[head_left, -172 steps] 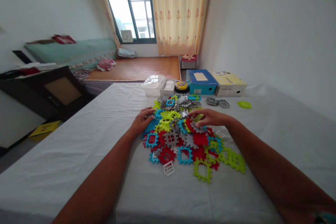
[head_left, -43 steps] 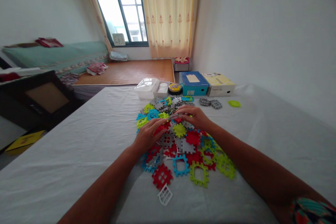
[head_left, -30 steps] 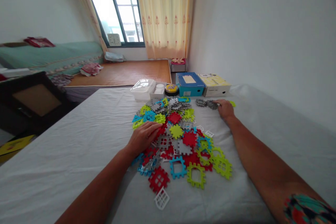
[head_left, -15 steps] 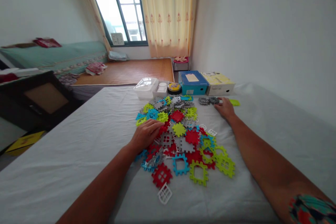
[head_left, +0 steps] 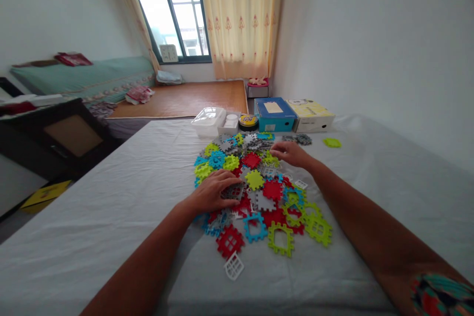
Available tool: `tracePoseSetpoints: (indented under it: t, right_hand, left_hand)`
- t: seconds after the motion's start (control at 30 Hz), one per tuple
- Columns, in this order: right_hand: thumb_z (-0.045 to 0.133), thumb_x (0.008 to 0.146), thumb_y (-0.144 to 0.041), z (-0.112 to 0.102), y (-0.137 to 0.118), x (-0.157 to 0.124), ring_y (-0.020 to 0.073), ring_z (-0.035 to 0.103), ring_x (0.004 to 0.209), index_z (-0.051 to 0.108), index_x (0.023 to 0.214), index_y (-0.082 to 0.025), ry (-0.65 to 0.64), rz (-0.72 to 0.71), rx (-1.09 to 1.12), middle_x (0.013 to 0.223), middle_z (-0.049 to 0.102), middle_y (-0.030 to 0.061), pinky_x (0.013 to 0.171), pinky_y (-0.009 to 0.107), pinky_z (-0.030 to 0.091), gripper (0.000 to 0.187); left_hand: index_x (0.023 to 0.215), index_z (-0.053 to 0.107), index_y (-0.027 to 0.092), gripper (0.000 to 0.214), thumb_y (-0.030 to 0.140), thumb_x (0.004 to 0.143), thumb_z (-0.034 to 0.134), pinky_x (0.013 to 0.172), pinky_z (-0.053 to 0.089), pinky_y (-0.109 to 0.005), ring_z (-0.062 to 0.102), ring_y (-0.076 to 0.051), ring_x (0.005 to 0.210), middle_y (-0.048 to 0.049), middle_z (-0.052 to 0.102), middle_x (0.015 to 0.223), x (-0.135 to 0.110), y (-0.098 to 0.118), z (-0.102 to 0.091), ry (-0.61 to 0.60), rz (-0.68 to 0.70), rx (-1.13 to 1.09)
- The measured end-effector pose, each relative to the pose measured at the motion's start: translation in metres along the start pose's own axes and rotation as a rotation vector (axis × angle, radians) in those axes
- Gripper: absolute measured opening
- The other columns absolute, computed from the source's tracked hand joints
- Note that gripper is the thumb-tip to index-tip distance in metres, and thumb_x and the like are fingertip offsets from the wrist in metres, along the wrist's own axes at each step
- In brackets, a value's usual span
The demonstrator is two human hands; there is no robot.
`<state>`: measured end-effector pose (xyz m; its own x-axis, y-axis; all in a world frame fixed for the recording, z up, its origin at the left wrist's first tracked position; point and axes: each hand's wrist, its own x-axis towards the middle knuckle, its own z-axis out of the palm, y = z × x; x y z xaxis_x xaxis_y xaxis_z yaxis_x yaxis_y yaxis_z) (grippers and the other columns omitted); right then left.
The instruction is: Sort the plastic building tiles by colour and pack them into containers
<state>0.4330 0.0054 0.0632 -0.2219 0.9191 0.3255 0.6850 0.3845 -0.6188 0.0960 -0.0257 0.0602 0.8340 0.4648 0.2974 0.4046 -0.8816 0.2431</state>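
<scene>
A loose pile of toothed plastic building tiles in red, blue, green and grey lies on the white-sheeted surface. My left hand (head_left: 215,190) rests on its left side, thumb and fingers apart around a grey window tile (head_left: 234,191) that lies among the others. At the far right of the pile is my right hand (head_left: 292,153), its fingers loosely bent and apart above a green tile (head_left: 271,159) and grey tiles; nothing shows in them. Grey tiles (head_left: 303,139) lie beyond the right hand, and a single green tile (head_left: 332,142) lies farther right.
Along the far edge stand a clear plastic box (head_left: 208,121), a small white box (head_left: 229,122), a round tin (head_left: 248,122), a blue box (head_left: 274,114) and a yellow-white box (head_left: 310,115). A wall runs along the right. A white lattice piece (head_left: 234,266) lies nearest me.
My right hand has left the grey tiles at the far right and moved left to the pile's edge. My left hand's thumb and fingers have spread around the grey window tile.
</scene>
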Motion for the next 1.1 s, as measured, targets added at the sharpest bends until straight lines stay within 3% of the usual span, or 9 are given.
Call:
tracePoseSetpoints:
  t: [0.2, 0.4, 0.5, 0.67, 0.73, 0.8, 0.9, 1.0, 1.1]
  right_hand:
    - [0.071, 0.066, -0.055, -0.001, -0.020, -0.007, 0.0171, 0.061, 0.071, 0.071, 0.090, -0.021, -0.382, 0.033, 0.021, 0.078, 0.069, 0.0029, 0.061, 0.026, 0.045, 0.041]
    - [0.074, 0.064, -0.052, -0.002, -0.021, 0.002, 0.0138, 0.057, 0.067, 0.069, 0.095, -0.017, -0.459, 0.040, 0.198, 0.076, 0.066, 0.0022, 0.060, 0.024, 0.043, 0.048]
    - [0.074, 0.066, -0.049, -0.005, -0.005, 0.007, 0.0112, 0.053, 0.062, 0.067, 0.091, -0.015, -0.349, 0.129, 0.311, 0.070, 0.063, 0.0003, 0.056, 0.022, 0.041, 0.043]
    - [0.063, 0.073, -0.052, -0.025, 0.059, 0.002, 0.0093, 0.046, 0.054, 0.063, 0.079, -0.016, 0.267, 0.381, 0.219, 0.062, 0.057, -0.0013, 0.047, 0.020, 0.036, 0.037]
    - [0.066, 0.072, -0.047, -0.032, 0.084, -0.004, 0.0095, 0.047, 0.051, 0.063, 0.083, -0.015, 0.413, 0.491, 0.175, 0.061, 0.058, -0.0009, 0.046, 0.021, 0.038, 0.034]
    - [0.068, 0.071, -0.039, -0.034, 0.098, -0.010, 0.0104, 0.050, 0.049, 0.062, 0.095, -0.013, 0.426, 0.610, 0.184, 0.061, 0.060, -0.0001, 0.046, 0.022, 0.042, 0.036]
    - [0.067, 0.074, -0.034, -0.031, 0.101, -0.015, 0.0128, 0.054, 0.046, 0.059, 0.106, -0.012, 0.300, 0.725, 0.190, 0.057, 0.061, 0.0005, 0.047, 0.025, 0.047, 0.040]
    - [0.058, 0.082, -0.044, -0.030, 0.095, -0.012, 0.0162, 0.059, 0.047, 0.061, 0.103, -0.013, 0.150, 0.728, 0.111, 0.057, 0.064, 0.0047, 0.050, 0.029, 0.049, 0.037]
    - [0.052, 0.084, -0.054, -0.037, 0.092, -0.010, 0.0219, 0.065, 0.063, 0.066, 0.092, -0.015, 0.118, 0.679, -0.188, 0.068, 0.069, 0.0114, 0.060, 0.032, 0.049, 0.042]
  left_hand:
    - [0.112, 0.065, 0.024, 0.025, 0.033, 0.092, 0.053, 0.085, 0.049, -0.033, 0.063, -0.018, 0.094, -0.0048, 0.069, 0.101, 0.001, -0.003, 0.005, 0.182, -0.019, 0.038]
    - [0.116, 0.062, 0.023, 0.026, 0.028, 0.092, 0.053, 0.084, 0.051, -0.034, 0.064, -0.018, 0.092, -0.0053, 0.070, 0.099, -0.004, -0.017, 0.009, 0.325, -0.114, 0.108]
    - [0.117, 0.062, 0.024, 0.027, 0.027, 0.092, 0.053, 0.085, 0.051, -0.035, 0.064, -0.019, 0.093, -0.0057, 0.069, 0.102, -0.006, -0.023, 0.011, 0.336, -0.138, 0.120]
    - [0.115, 0.063, 0.024, 0.027, 0.025, 0.090, 0.054, 0.086, 0.051, -0.035, 0.064, -0.019, 0.093, -0.0056, 0.070, 0.102, -0.005, -0.025, 0.011, 0.342, -0.145, 0.121]
    - [0.115, 0.063, 0.024, 0.027, 0.025, 0.090, 0.054, 0.086, 0.051, -0.035, 0.064, -0.019, 0.092, -0.0054, 0.070, 0.102, -0.005, -0.024, 0.011, 0.335, -0.147, 0.116]
    - [0.115, 0.063, 0.024, 0.027, 0.025, 0.091, 0.053, 0.086, 0.051, -0.035, 0.064, -0.018, 0.092, -0.0054, 0.070, 0.102, -0.005, -0.024, 0.011, 0.327, -0.151, 0.111]
    - [0.116, 0.062, 0.023, 0.027, 0.025, 0.091, 0.052, 0.087, 0.051, -0.034, 0.064, -0.018, 0.093, -0.0059, 0.070, 0.103, -0.005, -0.025, 0.012, 0.322, -0.152, 0.106]
    - [0.116, 0.062, 0.023, 0.027, 0.025, 0.091, 0.052, 0.087, 0.051, -0.034, 0.064, -0.018, 0.092, -0.0059, 0.070, 0.103, -0.006, -0.026, 0.012, 0.325, -0.147, 0.109]
    - [0.115, 0.063, 0.023, 0.026, 0.026, 0.091, 0.052, 0.086, 0.051, -0.034, 0.065, -0.018, 0.091, -0.0059, 0.070, 0.102, -0.006, -0.027, 0.012, 0.338, -0.134, 0.114]
